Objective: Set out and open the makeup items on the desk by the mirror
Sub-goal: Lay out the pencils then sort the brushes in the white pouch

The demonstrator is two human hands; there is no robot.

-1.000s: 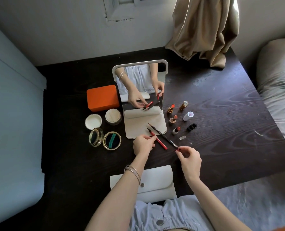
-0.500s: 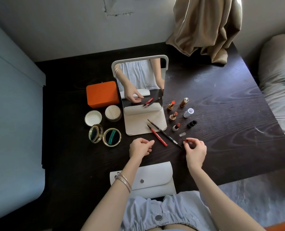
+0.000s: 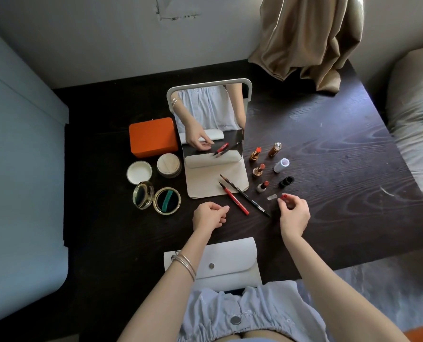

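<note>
Item: red pencil cap (image 3: 284, 196), pinched in your right hand (image 3: 293, 214) grip, just off the surface. Red pencil (image 3: 233, 198) lies at nine o'clock from it, long axis eleven-to-five. Clear cap (image 3: 271, 197) just beside. Your left hand (image 3: 209, 214) loosely curled, holding nothing.

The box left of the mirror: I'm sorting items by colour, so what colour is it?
Orange; the box shows plainly in the head view.

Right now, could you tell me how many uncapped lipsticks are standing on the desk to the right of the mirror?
3, in a column: farthest lipstick beside the mirror, middle lipstick, nearest lipstick by the pencils. None looks hidden.
</note>
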